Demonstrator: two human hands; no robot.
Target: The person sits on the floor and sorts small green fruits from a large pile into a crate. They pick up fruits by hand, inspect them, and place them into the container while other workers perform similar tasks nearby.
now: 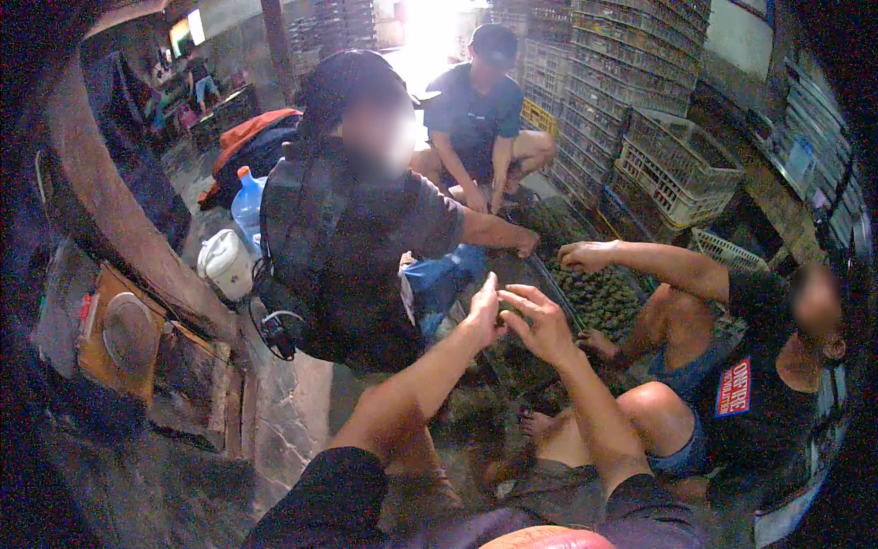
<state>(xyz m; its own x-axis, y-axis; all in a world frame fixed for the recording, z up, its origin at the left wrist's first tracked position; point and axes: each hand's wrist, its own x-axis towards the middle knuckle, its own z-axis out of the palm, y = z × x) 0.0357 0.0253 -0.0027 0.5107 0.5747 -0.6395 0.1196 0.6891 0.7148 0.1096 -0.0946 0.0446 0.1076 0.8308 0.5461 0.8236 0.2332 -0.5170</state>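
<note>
Near the middle of the head view my left hand [485, 312] is raised with its fingers extended upward. My right hand [538, 321] is close beside it, palm toward the left hand, fingers apart and partly bent. Whether a small thing lies between the two hands cannot be told. Beyond them and to the right, a heap of small, dark green, rounded items [600, 298] lies in a low trough or tray. A co-worker's hand [583, 255] hovers over that heap, and another co-worker's hand [527, 242] reaches to its left edge.
Three people sit around the heap, left, far side and right. Stacked plastic crates [603, 82] rise behind it, with an empty-looking crate [679, 165] to the right. A blue water jug [248, 206] and a white container [226, 264] stand at left, near a wooden board [116, 343].
</note>
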